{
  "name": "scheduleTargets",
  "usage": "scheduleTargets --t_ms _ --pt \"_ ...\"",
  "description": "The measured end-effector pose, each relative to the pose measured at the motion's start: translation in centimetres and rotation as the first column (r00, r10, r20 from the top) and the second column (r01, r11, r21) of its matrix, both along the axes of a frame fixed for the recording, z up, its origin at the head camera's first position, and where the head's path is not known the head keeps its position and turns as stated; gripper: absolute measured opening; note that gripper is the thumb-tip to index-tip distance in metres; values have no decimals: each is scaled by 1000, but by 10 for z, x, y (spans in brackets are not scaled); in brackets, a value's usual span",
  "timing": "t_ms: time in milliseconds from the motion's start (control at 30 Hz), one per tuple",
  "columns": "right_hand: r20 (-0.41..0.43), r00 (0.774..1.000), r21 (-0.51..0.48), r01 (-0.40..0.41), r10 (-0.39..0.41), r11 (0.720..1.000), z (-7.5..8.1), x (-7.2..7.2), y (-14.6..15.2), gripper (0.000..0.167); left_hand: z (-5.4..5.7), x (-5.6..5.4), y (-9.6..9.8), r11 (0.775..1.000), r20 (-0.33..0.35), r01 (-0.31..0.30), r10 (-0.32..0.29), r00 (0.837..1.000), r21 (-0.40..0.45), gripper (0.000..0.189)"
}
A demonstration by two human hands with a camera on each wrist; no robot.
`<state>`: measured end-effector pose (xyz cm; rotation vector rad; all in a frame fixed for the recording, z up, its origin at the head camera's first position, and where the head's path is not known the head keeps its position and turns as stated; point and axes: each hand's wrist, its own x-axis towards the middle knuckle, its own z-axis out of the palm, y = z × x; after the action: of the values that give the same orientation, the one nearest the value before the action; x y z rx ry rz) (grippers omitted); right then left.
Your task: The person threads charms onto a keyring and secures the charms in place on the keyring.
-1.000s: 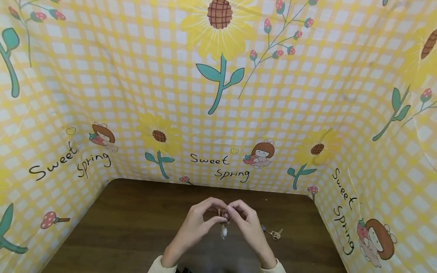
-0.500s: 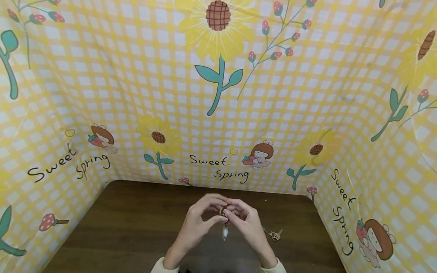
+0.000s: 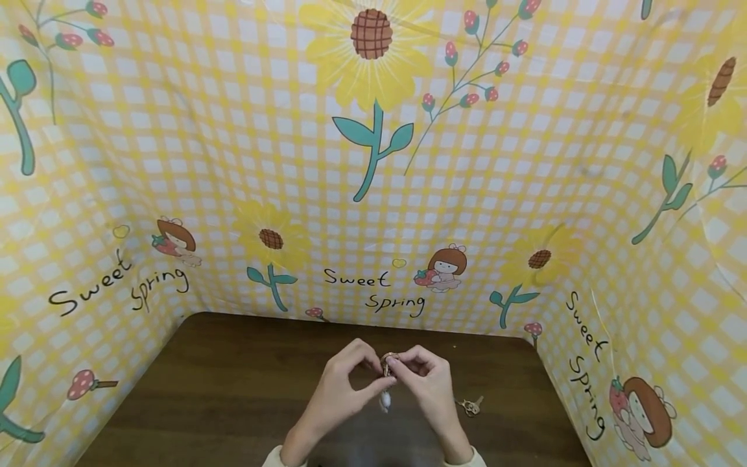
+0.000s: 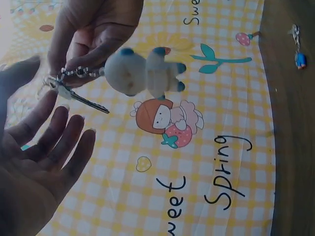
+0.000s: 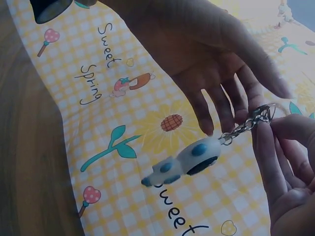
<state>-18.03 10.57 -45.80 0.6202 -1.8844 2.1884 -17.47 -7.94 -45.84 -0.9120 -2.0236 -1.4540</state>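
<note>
In the left wrist view, a key ring [image 4: 47,84] carries a key [image 4: 89,102] and, on a metal chain, a white figurine [image 4: 125,73] with blue-tipped limbs. My right hand [image 3: 426,389] pinches the ring between thumb and fingers, raised over the table. My left hand [image 3: 344,383] reaches in from the other side with its fingers spread and its index fingertip right at the ring, the thumb standing apart. From the right wrist view the figurine [image 5: 199,157] hangs below the hands by its chain.
On the brown table [image 3: 233,402], right of my hands, lies another key on a gold-coloured ring [image 3: 469,407]. The left wrist view shows its blue charm [image 4: 300,60]. Yellow checked cloth [image 3: 373,233] walls the far side and both flanks. A dark object [image 5: 47,10] shows at the right wrist view's top left.
The left fingers have come away from the right-hand fingers, leaving the ring's top arc in sight. My right hand has shifted slightly to the right, still pinching the ring.
</note>
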Motion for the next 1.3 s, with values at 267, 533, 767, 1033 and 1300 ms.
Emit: scheduleTargets --t_ms 267,533,767,1033,1300 --pt "18 1000 16 3 -4 1000 2 2 2 14 0 -2 3 993 -3 -121 121 993 17 26" --pt "-97 995 100 7 3 995 -2 0 0 11 -1 1 4 992 -63 -126 125 990 -2 30" --pt "-140 990 57 -4 12 998 1 -1 -3 10 1 0 3 997 48 -72 71 996 19 21" --pt "-82 997 75 -10 16 997 5 3 -3 16 3 1 5 999 115 -14 9 993 37 11" --pt "-91 996 66 -13 19 998 9 3 -4 14 6 1 5 998 190 5 -17 982 67 13"
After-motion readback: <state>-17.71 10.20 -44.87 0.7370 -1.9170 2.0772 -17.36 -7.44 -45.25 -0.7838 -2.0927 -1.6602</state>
